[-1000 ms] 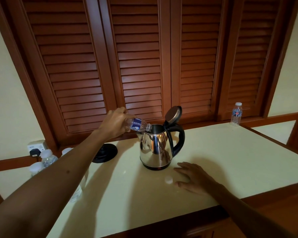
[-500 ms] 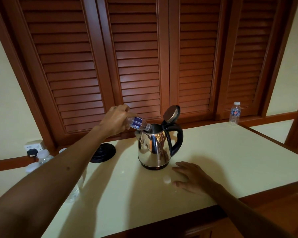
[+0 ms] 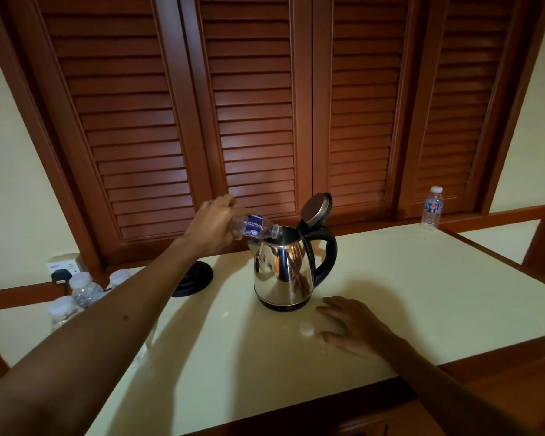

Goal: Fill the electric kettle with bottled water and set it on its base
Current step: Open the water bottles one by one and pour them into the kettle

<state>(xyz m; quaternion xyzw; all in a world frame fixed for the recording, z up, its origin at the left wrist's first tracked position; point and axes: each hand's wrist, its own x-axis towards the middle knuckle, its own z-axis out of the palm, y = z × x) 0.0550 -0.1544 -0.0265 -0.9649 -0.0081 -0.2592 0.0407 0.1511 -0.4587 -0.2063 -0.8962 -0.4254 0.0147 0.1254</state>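
My right hand (image 3: 356, 325) lies flat and relaxed near the tabletop's (image 3: 422, 278) front edge, beside a white cap (image 3: 306, 328). Mid-tabletop stands the kettle (image 3: 285, 272), lid up; my left hand (image 3: 216, 226) grips the bottle (image 3: 257, 227), tipped into its mouth. The base (image 3: 194, 278) sits left.

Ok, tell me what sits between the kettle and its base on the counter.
Nothing visible does. The kettle stands on bare counter, the black base just to its left; only the left hand tipping the bottle hangs above.

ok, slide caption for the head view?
Left hand tips water bottle into open kettle; right hand flat on table.
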